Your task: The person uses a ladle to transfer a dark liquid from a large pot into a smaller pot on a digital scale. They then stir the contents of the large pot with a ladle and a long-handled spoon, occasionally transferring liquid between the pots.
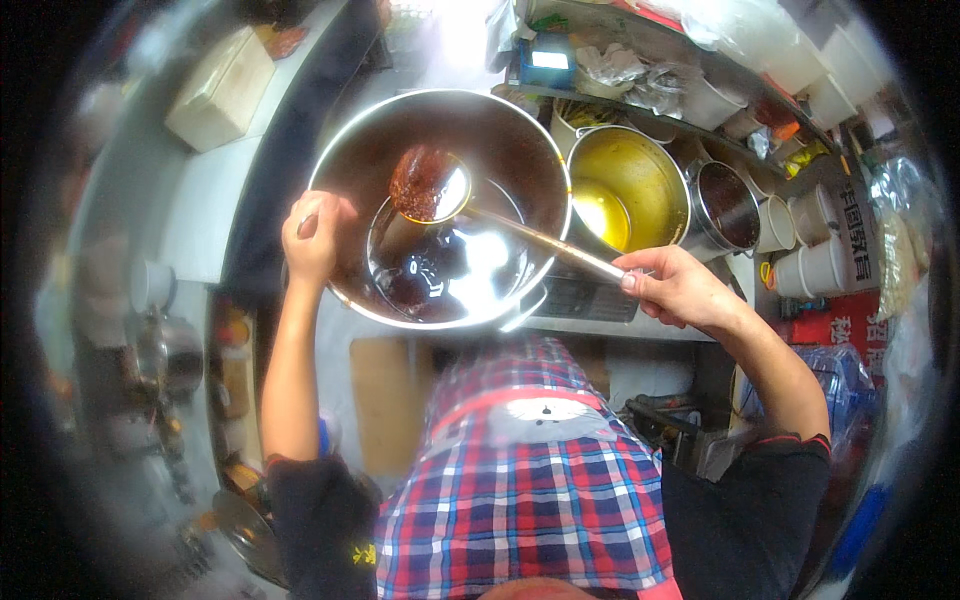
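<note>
A large metal stockpot (349, 161) stands before me with dark, shiny liquid (450, 262) in the bottom. My right hand (667, 289) is closed around the handle end of a long metal ladle (555, 244). The ladle's bowl is over the inside of the pot, and reddish-brown, grainy paste (420, 184) lies in it beside a bright reflection. At the pot's left rim is my left hand (319, 229), its fingers curled against the edge. Its exact grip on the rim is partly hidden.
Right of the stockpot stand a metal pot of yellow liquid (637, 195), a smaller pot with dark contents (727, 206) and several white tubs (810, 270). A loaded shelf (637, 101) runs behind them. A pale box (221, 90) sits on the left counter.
</note>
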`<state>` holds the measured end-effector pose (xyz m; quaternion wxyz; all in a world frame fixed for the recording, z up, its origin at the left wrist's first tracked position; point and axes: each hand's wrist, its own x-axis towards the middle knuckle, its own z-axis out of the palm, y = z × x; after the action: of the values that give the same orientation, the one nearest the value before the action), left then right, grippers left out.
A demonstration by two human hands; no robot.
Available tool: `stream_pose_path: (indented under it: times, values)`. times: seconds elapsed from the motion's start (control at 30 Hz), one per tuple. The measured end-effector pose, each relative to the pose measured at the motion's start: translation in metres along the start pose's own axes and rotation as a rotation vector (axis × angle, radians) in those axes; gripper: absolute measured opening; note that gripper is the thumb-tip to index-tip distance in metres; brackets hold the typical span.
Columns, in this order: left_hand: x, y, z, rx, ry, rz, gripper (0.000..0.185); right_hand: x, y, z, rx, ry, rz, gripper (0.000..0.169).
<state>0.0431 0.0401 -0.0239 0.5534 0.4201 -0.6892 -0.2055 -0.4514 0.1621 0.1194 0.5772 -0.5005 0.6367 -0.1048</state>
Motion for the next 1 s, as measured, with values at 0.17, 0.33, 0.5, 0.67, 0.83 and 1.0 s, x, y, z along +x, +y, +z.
stream_pose_path:
  times: [0.17,0.33,0.5,0.67,0.83,1.0]
  values:
    - [0.004,0.006,0.001,-0.004,-0.043,-0.038,0.034,-0.020,0.009,0.000,0.015,0.046,-0.007,0.038]
    - [-0.002,0.002,-0.006,-0.083,-0.043,-0.089,0.034,-0.039,0.006,0.002,0.049,0.070,-0.047,0.038]
    - [-0.001,0.004,0.000,-0.129,-0.045,-0.082,0.036,-0.054,0.009,-0.002,0.109,0.050,-0.019,0.038]
    - [0.002,0.003,-0.002,-0.116,-0.053,-0.092,0.037,-0.076,0.020,-0.003,0.125,0.065,-0.014,0.040]
    - [0.001,0.003,-0.012,-0.128,-0.042,-0.119,0.037,-0.114,0.024,-0.001,0.192,0.130,0.001,0.041]
    - [0.004,0.002,-0.021,-0.001,-0.063,-0.086,0.038,-0.160,0.034,0.000,0.295,0.328,0.048,0.043]
